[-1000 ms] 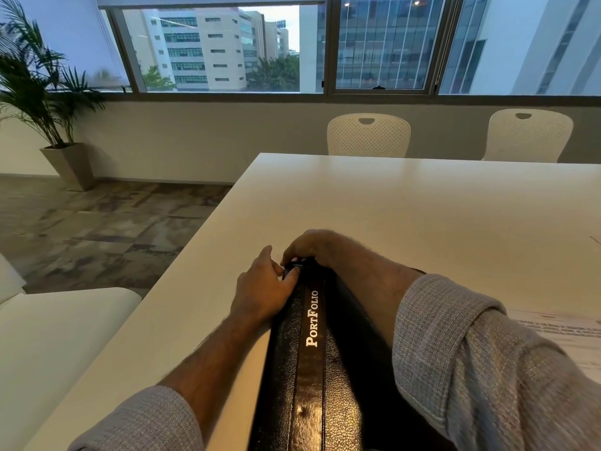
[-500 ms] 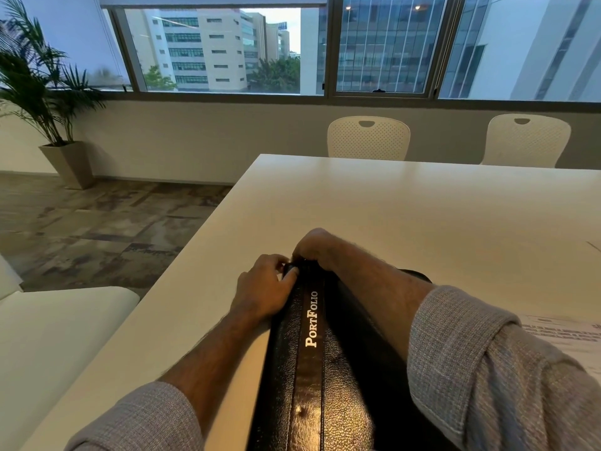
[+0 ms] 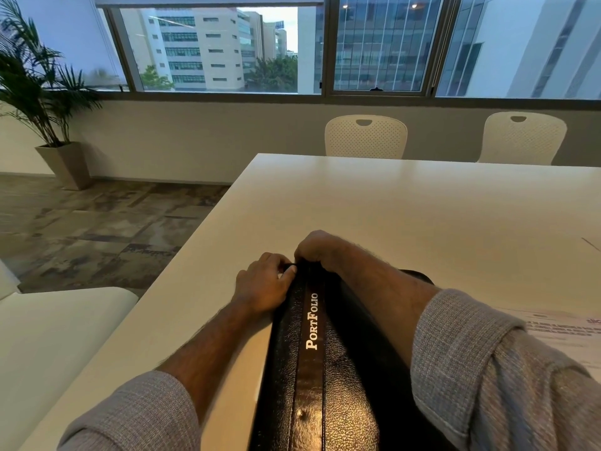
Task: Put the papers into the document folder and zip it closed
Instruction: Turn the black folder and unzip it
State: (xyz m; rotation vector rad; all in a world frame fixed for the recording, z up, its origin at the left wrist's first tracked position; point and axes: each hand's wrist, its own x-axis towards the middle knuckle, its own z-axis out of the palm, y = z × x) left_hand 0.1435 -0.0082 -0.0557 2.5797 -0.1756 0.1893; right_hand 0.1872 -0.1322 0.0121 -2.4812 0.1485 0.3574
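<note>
A black leather document folder (image 3: 312, 369) with "PortFolio" in white on its spine stands on edge on the white table (image 3: 406, 206), spine up and running away from me. My left hand (image 3: 263, 288) presses against the left side of its far end, fingers curled, thumb on the spine's corner. My right hand (image 3: 317, 247) is closed over the far top corner; what it pinches there is hidden. Printed papers (image 3: 566, 330) lie flat on the table at the right, partly behind my right sleeve.
Two white perforated chairs (image 3: 366, 136) (image 3: 522, 136) stand at the table's far side under the windows. A white seat (image 3: 48, 336) is at my left. A potted palm (image 3: 39, 92) stands in the far left corner.
My left hand's fingers have curled in from spread to bent against the folder's far end. My right hand stays on the far corner. The view has shifted slightly.
</note>
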